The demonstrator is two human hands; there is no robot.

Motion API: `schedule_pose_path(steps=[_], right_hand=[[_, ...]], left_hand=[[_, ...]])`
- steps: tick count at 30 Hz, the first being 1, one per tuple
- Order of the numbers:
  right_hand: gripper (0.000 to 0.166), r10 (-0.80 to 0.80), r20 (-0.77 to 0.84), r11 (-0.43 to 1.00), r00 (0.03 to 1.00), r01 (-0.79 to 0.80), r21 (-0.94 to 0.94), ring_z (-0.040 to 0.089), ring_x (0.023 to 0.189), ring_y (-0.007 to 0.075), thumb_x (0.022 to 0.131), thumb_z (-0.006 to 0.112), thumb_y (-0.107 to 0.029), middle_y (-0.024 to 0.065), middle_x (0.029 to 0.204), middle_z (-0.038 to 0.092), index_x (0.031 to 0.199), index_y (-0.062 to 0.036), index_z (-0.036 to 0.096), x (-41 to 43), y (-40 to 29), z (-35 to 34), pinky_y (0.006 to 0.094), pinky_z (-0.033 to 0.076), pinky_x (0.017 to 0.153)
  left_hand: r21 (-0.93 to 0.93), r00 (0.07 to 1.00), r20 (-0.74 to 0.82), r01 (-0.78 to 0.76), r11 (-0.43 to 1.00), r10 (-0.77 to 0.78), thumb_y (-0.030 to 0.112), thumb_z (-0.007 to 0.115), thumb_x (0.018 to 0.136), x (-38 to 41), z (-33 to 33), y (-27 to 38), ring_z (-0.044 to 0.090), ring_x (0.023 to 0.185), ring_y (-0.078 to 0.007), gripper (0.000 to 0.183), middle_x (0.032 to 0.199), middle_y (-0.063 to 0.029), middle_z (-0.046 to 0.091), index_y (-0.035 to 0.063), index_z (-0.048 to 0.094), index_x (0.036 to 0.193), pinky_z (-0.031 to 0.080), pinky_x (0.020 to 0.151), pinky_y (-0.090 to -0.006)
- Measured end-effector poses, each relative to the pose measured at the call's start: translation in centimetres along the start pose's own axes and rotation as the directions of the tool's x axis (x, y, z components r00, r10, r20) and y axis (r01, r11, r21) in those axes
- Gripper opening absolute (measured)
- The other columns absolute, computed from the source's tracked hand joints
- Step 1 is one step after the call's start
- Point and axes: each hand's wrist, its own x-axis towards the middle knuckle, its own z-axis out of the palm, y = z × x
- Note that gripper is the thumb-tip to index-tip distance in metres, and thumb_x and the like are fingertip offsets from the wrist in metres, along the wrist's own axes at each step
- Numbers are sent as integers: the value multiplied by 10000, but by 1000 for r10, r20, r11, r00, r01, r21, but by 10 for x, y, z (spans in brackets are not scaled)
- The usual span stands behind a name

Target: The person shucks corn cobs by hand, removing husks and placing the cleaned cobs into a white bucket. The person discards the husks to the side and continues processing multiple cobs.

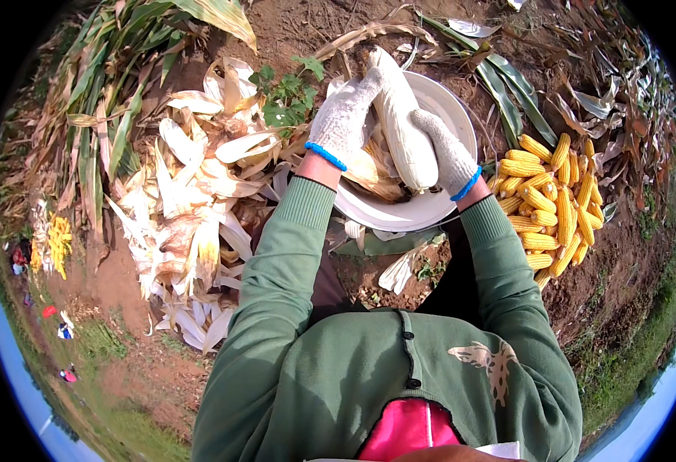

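Note:
A husk-covered ear of corn (401, 124), pale and almost white, lies slanted between my gloved hands. My left hand (346, 118), in a white knit glove with a blue cuff, holds it near its dark-tipped upper end. Lower down, my right hand (448, 151) grips its other side, with the thumb along the husk. Both hands are over a white basin (424, 216). Inside the basin, partly hidden by my left hand and the held ear, are more brownish husks (369, 170) with a little yellow corn showing.
Loose dry husks (188, 196) are heaped at left. Husked yellow ears (551, 202) form a pile at right. Cut stalks and leaves (101, 98) lie at upper left, near a green leafy plant (289, 95). Farther left are another corn pile (59, 242) and small distant people (65, 330).

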Motion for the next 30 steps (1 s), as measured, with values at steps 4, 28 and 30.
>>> schedule_pose_path(steps=[4,28,30], right_hand=[[568,-28,93,995,995,37,-89,687,947,277,918,635,-344,171,1118,646,1327,11,466,4,12,-2,367,590,774],[689,-259,34,696,965,211,-686,606,1058,171,774,799,-320,110,1195,631,1308,10,516,15,19,-13,310,478,925],[698,-254,16,710,967,198,-676,616,1048,184,762,802,-342,119,1187,636,1298,7,524,17,18,-15,318,484,918]], left_hand=[[75,983,-116,-134,988,142,334,739,837,-9,25,1,641,912,-195,538,1023,-131,654,-20,564,1203,516,789,-326],[831,742,75,-415,370,666,382,483,995,-7,16,-8,615,991,-412,466,1023,-280,641,-46,559,1163,484,844,-432],[911,627,258,-412,32,735,326,481,998,6,-8,-24,590,1021,-437,409,1046,-297,628,-32,561,1180,475,857,-461]])
